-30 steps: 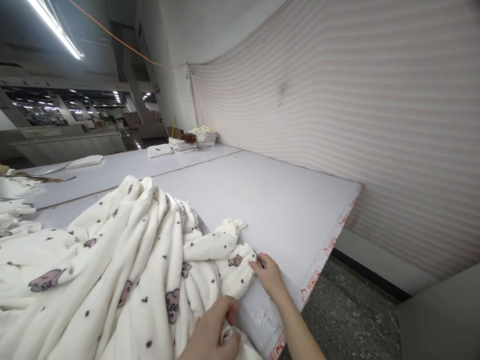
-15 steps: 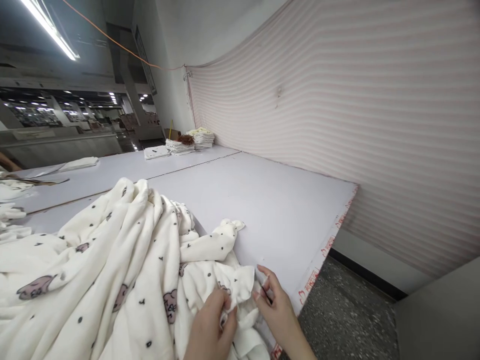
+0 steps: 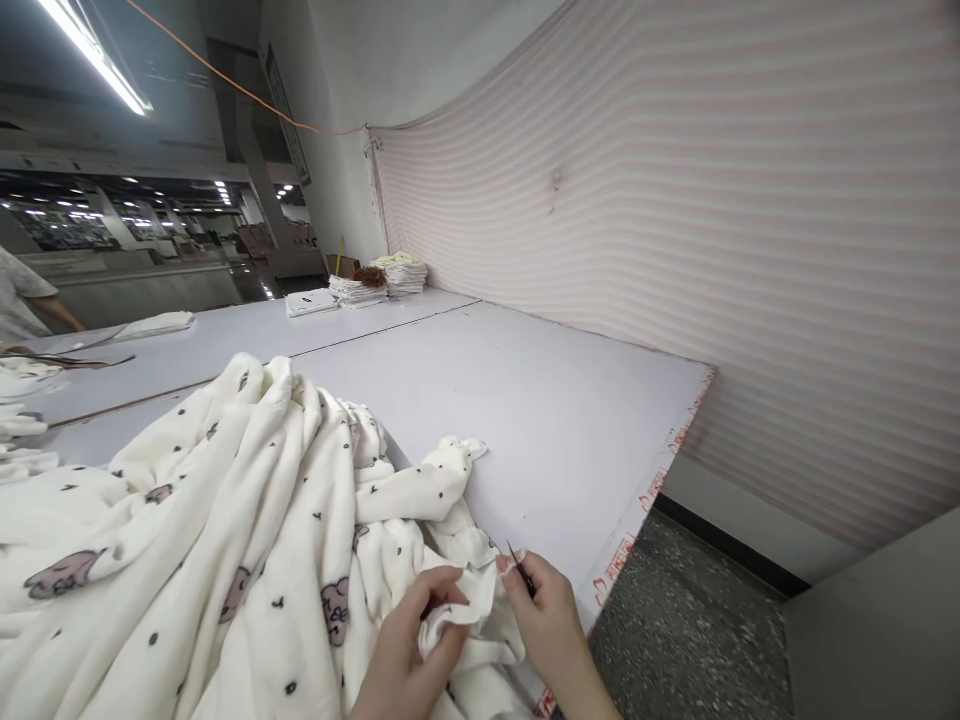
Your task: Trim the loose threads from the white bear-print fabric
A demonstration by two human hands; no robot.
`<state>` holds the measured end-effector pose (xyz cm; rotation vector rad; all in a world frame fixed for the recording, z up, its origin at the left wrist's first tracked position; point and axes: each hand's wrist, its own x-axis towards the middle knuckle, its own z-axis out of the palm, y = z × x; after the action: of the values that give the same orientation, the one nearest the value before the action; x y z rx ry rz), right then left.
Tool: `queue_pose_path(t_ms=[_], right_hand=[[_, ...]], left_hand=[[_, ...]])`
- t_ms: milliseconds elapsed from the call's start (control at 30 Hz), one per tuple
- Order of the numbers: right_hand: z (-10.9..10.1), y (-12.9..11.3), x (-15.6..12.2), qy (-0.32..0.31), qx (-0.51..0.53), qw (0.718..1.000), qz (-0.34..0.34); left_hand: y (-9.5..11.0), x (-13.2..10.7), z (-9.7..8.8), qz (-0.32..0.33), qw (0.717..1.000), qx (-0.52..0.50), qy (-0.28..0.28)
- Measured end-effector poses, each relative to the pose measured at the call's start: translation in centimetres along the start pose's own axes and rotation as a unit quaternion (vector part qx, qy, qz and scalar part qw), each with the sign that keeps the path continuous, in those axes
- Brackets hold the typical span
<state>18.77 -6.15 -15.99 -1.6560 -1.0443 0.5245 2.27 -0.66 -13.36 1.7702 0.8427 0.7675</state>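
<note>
A large white fleece fabric with small black marks and mauve animal figures lies heaped in folds on the table. My left hand pinches a turned-up edge of this fabric between thumb and fingers. Close beside it, my right hand is closed around what look like small dark thread snips, their thin point sticking up past the fingers. The right fingertips are at the fabric's edge; whether they also grip it I cannot tell. Most of the tool is hidden in the hand.
The pale table has a right edge with red-printed tape. Folded cloth stacks stand at its far end, with a brown tangled bundle on one. Pink-striped sheeting hangs along the right. Another person's arm shows at far left.
My left hand has lifted and turned up the fabric edge. My right hand has closed and moved down slightly, with the dark point now showing upright. More of the other person has come into view.
</note>
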Motion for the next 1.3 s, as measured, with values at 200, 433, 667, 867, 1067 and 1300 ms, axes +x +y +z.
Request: queue_pose_path(t_ms=[200, 433, 667, 867, 1067, 1300], right_hand=[[0.6, -0.4, -1.7, 0.007, 0.062, 0.996, -0.057], [1.9, -1.0, -2.6, -0.029, 0.014, 0.997, -0.076], [2.3, -1.4, -2.6, 0.036, 0.061, 0.997, -0.015], [3.0, -2.7, -2.0, 0.083, 0.183, 0.978, 0.065], [1.6, -1.3, -2.8, 0.014, 0.164, 0.983, 0.079], [0.4, -0.2, -4.3, -0.081, -0.008, 0.997, -0.015]], left_hand=[[0.0, 1.0, -0.1, -0.154, 0.978, -0.139, -0.005], [0.1, 0.2, -0.2, -0.121, 0.988, -0.098, -0.01], [0.1, 0.1, -0.1, -0.096, 0.993, -0.029, -0.057], [0.2, -0.1, -0.3, -0.11, 0.989, -0.004, -0.097], [0.1, 0.0, -0.5, -0.139, 0.987, -0.029, -0.077], [-0.7, -0.2, 0.3, -0.134, 0.99, -0.042, -0.022]])
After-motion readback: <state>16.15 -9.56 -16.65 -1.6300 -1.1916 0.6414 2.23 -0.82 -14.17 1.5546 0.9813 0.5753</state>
